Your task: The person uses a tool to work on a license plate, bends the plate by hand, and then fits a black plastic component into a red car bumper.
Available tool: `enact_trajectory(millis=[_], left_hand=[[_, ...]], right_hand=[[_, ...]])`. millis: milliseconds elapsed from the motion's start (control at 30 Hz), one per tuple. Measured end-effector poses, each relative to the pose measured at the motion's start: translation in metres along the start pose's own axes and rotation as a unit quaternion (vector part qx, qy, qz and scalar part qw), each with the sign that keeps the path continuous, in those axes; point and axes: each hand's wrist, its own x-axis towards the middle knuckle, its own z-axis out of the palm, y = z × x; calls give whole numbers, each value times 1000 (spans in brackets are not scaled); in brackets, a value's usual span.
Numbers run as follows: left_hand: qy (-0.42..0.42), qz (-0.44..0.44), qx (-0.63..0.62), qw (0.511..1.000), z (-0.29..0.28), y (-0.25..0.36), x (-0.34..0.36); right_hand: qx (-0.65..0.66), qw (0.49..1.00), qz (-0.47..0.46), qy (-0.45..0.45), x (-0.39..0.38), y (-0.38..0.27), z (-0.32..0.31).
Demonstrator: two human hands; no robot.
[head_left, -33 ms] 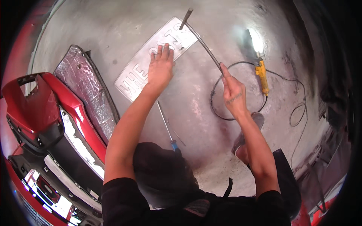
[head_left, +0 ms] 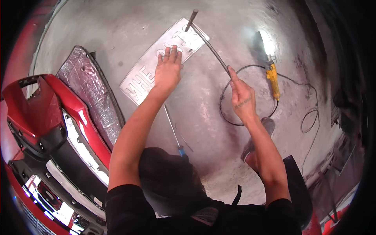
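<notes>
A silver metal licence plate (head_left: 147,70) with embossed characters lies slantwise on the concrete floor. My left hand (head_left: 169,71) rests flat across its middle, fingers stretched out, covering some of the characters. In my right hand (head_left: 243,96) is the thin metal handle of a T-shaped hammer (head_left: 212,49), gripped with the thumb along the shaft. The hammer's narrow head is over the plate's far right end; whether it touches the metal I cannot tell. Near the plate's lower edge lies a long screwdriver (head_left: 174,129) with a blue handle.
To the right, a lit yellow work lamp (head_left: 272,78) lies on the floor, its black cable (head_left: 221,102) looped beside my right hand. Red and black vehicle panels (head_left: 78,113) and a foil-covered panel (head_left: 91,80) crowd the left. My shoe (head_left: 268,126) shows below my right wrist.
The plate and my left hand have shifted very slightly to the right. The hammer's head has moved a touch left and nearer to me.
</notes>
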Motion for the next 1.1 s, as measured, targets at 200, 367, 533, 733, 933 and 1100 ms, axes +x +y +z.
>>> enact_trajectory(millis=[200, 367, 533, 733, 933, 1100], left_hand=[[-7, 3, 33, 999, 0, 7, 0], [-18, 6, 88, 996, -4, 10, 1], [-8, 13, 70, 997, -5, 7, 4], [-9, 5, 47, 999, -5, 5, 4], [18, -19, -11, 1000, -7, -8, 2], [-9, -40, 17, 999, -9, -1, 7]], right_hand=[[25, 999, 26, -37, 4, -9, 9], [-17, 997, 20, -69, 12, -8, 13], [-54, 991, 40, -120, 19, -8, 17], [-56, 992, 28, -108, 19, -4, 21], [7, 1000, 22, -21, 2, -16, -3], [-36, 997, 53, -41, -16, -8, -4]])
